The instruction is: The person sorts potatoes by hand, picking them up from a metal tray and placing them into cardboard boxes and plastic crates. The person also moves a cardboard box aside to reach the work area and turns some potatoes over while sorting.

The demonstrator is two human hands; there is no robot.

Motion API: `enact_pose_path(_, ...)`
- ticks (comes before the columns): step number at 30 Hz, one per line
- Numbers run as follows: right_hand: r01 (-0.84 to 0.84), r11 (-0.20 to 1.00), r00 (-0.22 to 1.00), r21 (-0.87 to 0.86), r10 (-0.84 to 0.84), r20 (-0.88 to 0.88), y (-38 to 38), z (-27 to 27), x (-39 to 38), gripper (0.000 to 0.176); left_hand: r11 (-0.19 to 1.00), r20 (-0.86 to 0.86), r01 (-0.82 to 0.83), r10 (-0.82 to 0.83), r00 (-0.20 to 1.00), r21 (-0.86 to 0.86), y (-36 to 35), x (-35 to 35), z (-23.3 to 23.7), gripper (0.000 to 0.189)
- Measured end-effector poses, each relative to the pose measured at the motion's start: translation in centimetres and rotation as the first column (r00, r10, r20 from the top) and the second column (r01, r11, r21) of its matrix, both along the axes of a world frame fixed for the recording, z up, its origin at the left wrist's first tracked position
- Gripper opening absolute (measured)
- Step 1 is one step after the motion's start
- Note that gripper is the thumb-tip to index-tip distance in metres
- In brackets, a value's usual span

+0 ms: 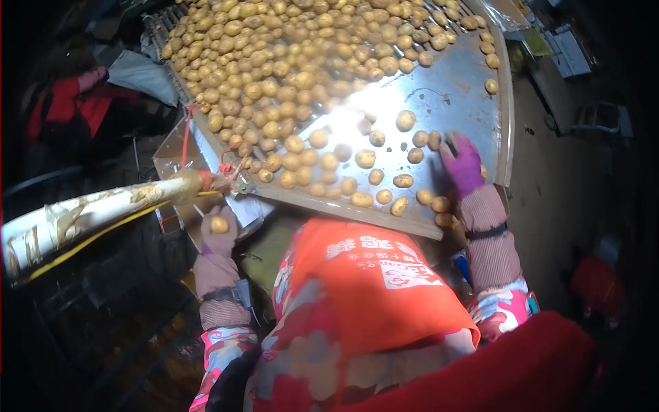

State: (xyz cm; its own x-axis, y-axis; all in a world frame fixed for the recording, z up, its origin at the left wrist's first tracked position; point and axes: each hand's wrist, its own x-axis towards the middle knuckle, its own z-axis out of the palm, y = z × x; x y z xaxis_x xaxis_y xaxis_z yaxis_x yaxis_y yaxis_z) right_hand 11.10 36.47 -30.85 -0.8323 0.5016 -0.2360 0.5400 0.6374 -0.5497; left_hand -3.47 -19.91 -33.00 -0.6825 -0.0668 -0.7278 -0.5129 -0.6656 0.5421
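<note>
My left hand [220, 237], in a glove, is below the left corner of the metal sorting table [460, 89] and holds a small potato [219, 225]. My right hand [461, 163], in a purple glove, is over the right side of the table with its fingers stretched toward a potato [434, 141]. Another potato [420, 139] lies just left of that one. Several loose potatoes are scattered over the sheet, among them one potato [403, 180] near the front. I see no potato in my right hand's grip.
A dense heap of potatoes [274, 69] covers the table's far and left part. A white wrapped pole [103, 213] with a yellow cable runs in from the left to the table corner, tied with red cord. An orange apron [371, 288] covers my front. Red cloth [75, 106] shows at far left.
</note>
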Motion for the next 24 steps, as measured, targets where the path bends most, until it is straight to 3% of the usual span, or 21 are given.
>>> enact_pose_path(2, -0.081, 0.94, 0.967, 0.331, 0.155, -0.204, -0.1, -5.3, -4.2, 0.051, 0.932, -0.064, -0.091, 0.073, 0.995, -0.35, -12.1, -0.9, -8.7, 0.028)
enact_pose_path(3, -0.103, 0.974, 0.978, 0.204, 0.137, -0.157, -1.0, -5.7, -6.0, 0.053, 0.872, -0.088, -0.134, 0.105, 0.991, -0.471, -13.5, -0.6, -8.8, 0.029)
enact_pose_path(4, -0.117, 0.99, 0.987, 0.076, 0.125, -0.104, -2.6, -5.6, -8.0, 0.054, 0.866, -0.067, -0.108, 0.086, 0.994, -0.488, -10.5, 0.4, -6.5, 0.029)
enact_pose_path(6, -0.272, 0.919, 0.961, 0.284, 0.272, 0.042, -6.4, -6.7, -9.2, 0.053, 0.927, 0.035, 0.063, -0.054, 0.998, -0.369, -5.1, 1.3, -4.0, 0.031)
enact_pose_path(7, -0.304, 0.947, 0.946, 0.101, 0.313, -0.088, -8.4, -5.6, -8.9, 0.047, 0.964, 0.164, 0.25, -0.234, 0.958, -0.089, -6.0, 0.7, -7.3, 0.034)
enact_pose_path(8, -0.37, 0.922, 0.897, 0.115, 0.387, -0.214, -9.8, -7.8, -7.4, 0.041, 0.883, 0.235, 0.431, -0.466, 0.853, 0.187, -6.9, 0.1, -10.7, 0.037)
enact_pose_path(9, -0.445, 0.894, 0.889, 0.06, 0.448, -0.09, -11.2, -5.3, -6.6, 0.039, 0.888, 0.158, 0.46, -0.455, 0.876, 0.01, -2.7, 1.9, -6.8, 0.039)
enact_pose_path(10, -0.445, 0.893, 0.894, -0.066, 0.438, -0.098, -11.5, -6.5, -5.2, 0.035, 0.872, 0.079, 0.46, -0.453, 0.888, -0.169, 3.0, 3.7, -1.8, 0.041)
enact_pose_path(12, -0.398, 0.825, 0.89, -0.401, 0.454, 0.05, -9.9, -8.5, -6.1, 0.03, 0.776, 0.051, 0.62, -0.619, 0.784, -0.117, 5.7, 3.2, -1.5, 0.047)
enact_pose_path(13, -0.509, 0.849, 0.861, -0.142, 0.501, -0.086, -10.0, -6.9, -8.0, 0.028, 0.714, 0.039, 0.693, -0.693, 0.72, -0.097, 6.8, 2.8, -1.6, 0.05)
enact_pose_path(15, -0.436, 0.898, 0.843, 0.065, 0.433, -0.319, -10.6, -5.1, -13.9, 0.029, 0.713, 0.136, 0.695, -0.683, 0.718, -0.094, 10.1, 1.3, -2.0, 0.055)
enact_pose_path(16, -0.318, 0.948, 0.864, -0.021, 0.28, -0.418, -10.6, -5.5, -17.3, 0.032, 0.571, 0.084, 0.778, -0.79, 0.608, -0.26, 12.2, 0.0, -1.5, 0.055)
enact_pose_path(18, -0.427, 0.901, 0.89, 0.08, 0.435, -0.136, -10.3, -4.1, -22.6, 0.034, 0.536, 0.038, 0.771, -0.812, 0.582, -0.344, 15.2, -1.3, -2.2, 0.048)
enact_pose_path(20, -0.473, 0.848, 0.881, 0.239, 0.463, 0.102, -10.8, -4.4, -24.7, 0.035, 0.756, 0.011, 0.63, -0.639, 0.769, -0.176, 16.3, -1.1, -4.2, 0.033)
enact_pose_path(21, -0.5, 0.806, 0.865, 0.315, 0.451, 0.218, -11.1, -4.4, -25.2, 0.035, 0.764, -0.001, 0.625, -0.633, 0.774, -0.159, 15.9, -0.9, -4.7, 0.034)
enact_pose_path(23, -0.549, 0.806, 0.829, 0.219, 0.493, 0.265, -10.6, -6.5, -24.7, 0.032, 0.778, -0.045, 0.617, -0.625, 0.779, -0.115, 15.7, -1.0, -5.2, 0.035)
enact_pose_path(24, -0.568, 0.804, 0.81, 0.176, 0.509, 0.291, -10.0, -7.8, -23.9, 0.03, 0.76, -0.131, 0.649, -0.645, 0.753, -0.008, 15.1, -0.9, -8.0, 0.036)
